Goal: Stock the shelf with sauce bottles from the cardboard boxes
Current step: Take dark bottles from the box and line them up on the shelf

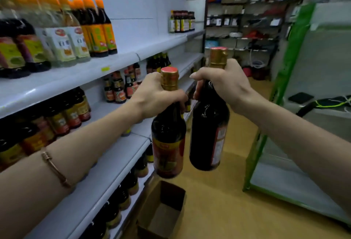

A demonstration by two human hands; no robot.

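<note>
White shelf (106, 71): it runs along the outer side of the left hand (157, 96). It already has many dark bottles on it, but there are bare spots too, so I think the job is only partly done.
Brown cardboard box (163, 208): it sits on the floor, below both hands. It is open and I see no bottles in the part that shows.
Right bottle (209, 124): dark sauce, gold neck wrap. The right hand (226, 84) is wrapped tight round its neck and holds it up in the air.
Left bottle (169, 141): the same kind, just beside the right one. The left hand grips its neck. It is not on the shelf yet.
What is left: both bottles need a spot on the shelf, I think.
Writing: the left bottle has a red and yellow label. The right bottle shows a white label with small print. All of it is too blurry to read.
</note>
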